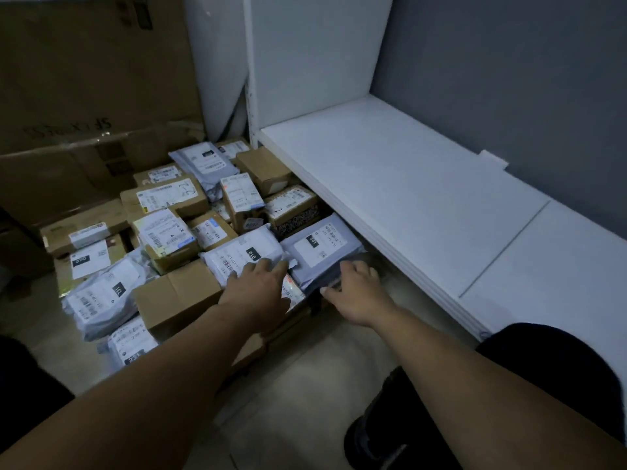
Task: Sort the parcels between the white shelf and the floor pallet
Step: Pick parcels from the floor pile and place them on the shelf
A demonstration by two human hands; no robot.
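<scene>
On the far left, a big cardboard box (91, 72) leans against the wall behind the pile of parcels (190, 232) on the floor. The pallet itself is almost hidden under them; I think its wooden edge shows just below your wrists, but the light is poor there.

Your left hand (258, 286) lies flat on the white bag marked "010" (247, 254), fingers spread and not closed on anything. Before you lift, slide the fingers under the near edge of this bag, because a soft bag bends and slips when you only press it from above.

Your right hand (356, 293) is on the near edge of the grey bag marked "121" (322, 252), which lies partly under the white shelf (424, 198). The fingers curl over the edge, but I cannot tell whether they already pinch it. Pull this bag toward you first, so it clears the shelf board, and only then raise it.

Counting what you can see: about six soft bags, and about ten brown boxes, some half covered, so the number is not sure. The shelf on the right has one board in view and no parcel on it. So, in my judgement, the sorting is near its beginning, and both bags will probably go up onto this board.
</scene>
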